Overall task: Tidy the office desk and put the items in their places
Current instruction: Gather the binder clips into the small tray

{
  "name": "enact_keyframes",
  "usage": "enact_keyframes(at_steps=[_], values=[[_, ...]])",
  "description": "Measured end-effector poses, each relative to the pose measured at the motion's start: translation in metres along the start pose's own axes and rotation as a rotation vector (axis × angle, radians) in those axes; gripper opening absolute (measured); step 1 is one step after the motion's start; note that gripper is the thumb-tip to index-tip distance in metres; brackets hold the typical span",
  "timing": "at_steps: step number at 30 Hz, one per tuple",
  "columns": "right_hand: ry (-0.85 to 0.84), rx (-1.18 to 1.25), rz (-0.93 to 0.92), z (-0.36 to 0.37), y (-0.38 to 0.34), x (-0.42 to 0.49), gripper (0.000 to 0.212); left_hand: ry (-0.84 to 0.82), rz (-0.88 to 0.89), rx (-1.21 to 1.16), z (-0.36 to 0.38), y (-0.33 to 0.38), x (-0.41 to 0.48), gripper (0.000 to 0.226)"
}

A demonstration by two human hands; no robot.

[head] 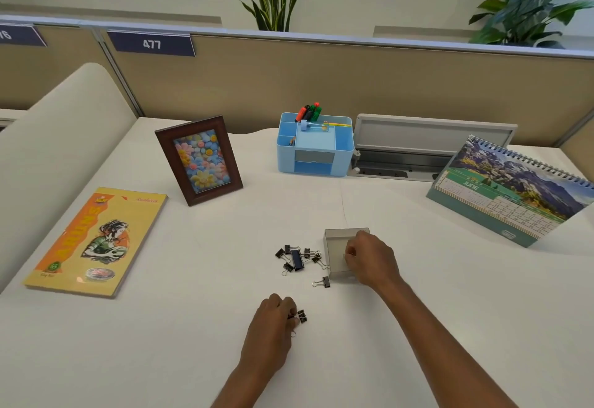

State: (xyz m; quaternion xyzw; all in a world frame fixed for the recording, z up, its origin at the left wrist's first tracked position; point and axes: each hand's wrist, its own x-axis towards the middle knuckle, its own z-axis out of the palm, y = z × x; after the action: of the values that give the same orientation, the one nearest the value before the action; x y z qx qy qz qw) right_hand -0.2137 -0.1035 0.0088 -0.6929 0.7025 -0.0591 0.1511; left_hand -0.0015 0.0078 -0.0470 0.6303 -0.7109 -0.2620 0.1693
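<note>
Holding clips: the left hand [273, 316], low centre of the head view, has its fingers clamped on a couple of black binder clips [301, 316], close over the desk [193, 343].
Box side: the right hand [369, 259], right of centre, curls its fingers over the open top of a small grey box [336, 242]. I cannot tell whether they pinch anything.
Heap: loose clips [297, 258] lie scattered just left of the box, and one stray clip [322, 283] lies near its lower left corner.
Left edge: a yellow notebook [96, 240] lies flat.
Upper left of centre: a picture frame [199, 160] stands tilted back.
Top centre: a blue organiser [315, 147] holds markers [309, 111].
Right edge: a desk calendar [511, 192] stands open at June.
</note>
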Motion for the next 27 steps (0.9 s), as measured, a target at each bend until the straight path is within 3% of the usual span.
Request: enact_keyframes(at_steps=[5,7,11,14,20,23,27], values=[[0.13,0.131,0.03,0.001,0.007,-0.01,0.024,-0.104,-0.086,-0.142,-0.013,0.002,0.011,0.014],[0.168,0.255,0.036,-0.006,0.006,-0.02,0.021,-0.066,-0.091,-0.253,-0.024,0.008,0.019,0.021],[0.118,0.348,-0.039,-0.01,-0.012,-0.047,0.016,0.133,0.069,-0.394,-0.054,0.036,0.053,0.014],[0.007,0.307,-0.11,0.003,-0.028,-0.064,0.015,0.133,0.138,-0.401,-0.066,0.067,0.095,0.01],[-0.23,0.177,-0.151,0.031,-0.043,-0.081,0.045,-0.054,0.261,-0.063,-0.035,0.105,0.152,0.008],[-0.25,0.063,-0.222,0.033,-0.046,-0.085,0.03,-0.055,0.428,0.225,-0.014,0.102,0.16,0.008],[-0.218,0.077,-0.213,0.038,-0.044,-0.087,0.023,-0.065,0.474,0.263,-0.004,0.094,0.16,0.013]])
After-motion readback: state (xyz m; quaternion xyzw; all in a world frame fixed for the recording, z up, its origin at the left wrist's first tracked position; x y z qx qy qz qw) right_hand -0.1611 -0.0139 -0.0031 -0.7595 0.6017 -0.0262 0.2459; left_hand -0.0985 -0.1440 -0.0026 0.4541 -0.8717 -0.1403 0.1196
